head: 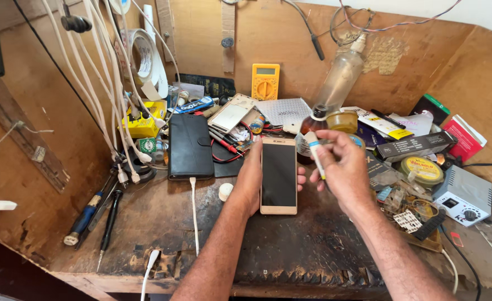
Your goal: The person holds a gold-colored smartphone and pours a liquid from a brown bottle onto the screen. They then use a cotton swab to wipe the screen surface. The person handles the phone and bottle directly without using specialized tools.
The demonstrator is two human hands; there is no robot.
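While the person leans over the desk (162, 217), the left hand (251, 181) cradles a gold smartphone (278, 176) from beneath, fingers curled around its edges, dark screen facing up, above the middle of the worktop. Just to its right, the right hand (343, 167) pinches a slim white tube with a blue band (314, 153) between thumb and fingers, its tip angled down towards the phone's right edge (whether it touches cannot be told). Behind this hand stands a brown glass bottle (314, 120), with a clear plastic bottle (339, 78) leaning above it against the back wall. A yellow multimeter (265, 81) rests upright at the back edge. Left of the phone lie a black wallet case (190, 146), a white cap (225, 191) and a white cable (193, 209) running towards the front edge. Near the left edge lie a blue-handled screwdriver (84, 218) and a black one (109, 220). By the right edge sits a grey box with a dial (464, 196).
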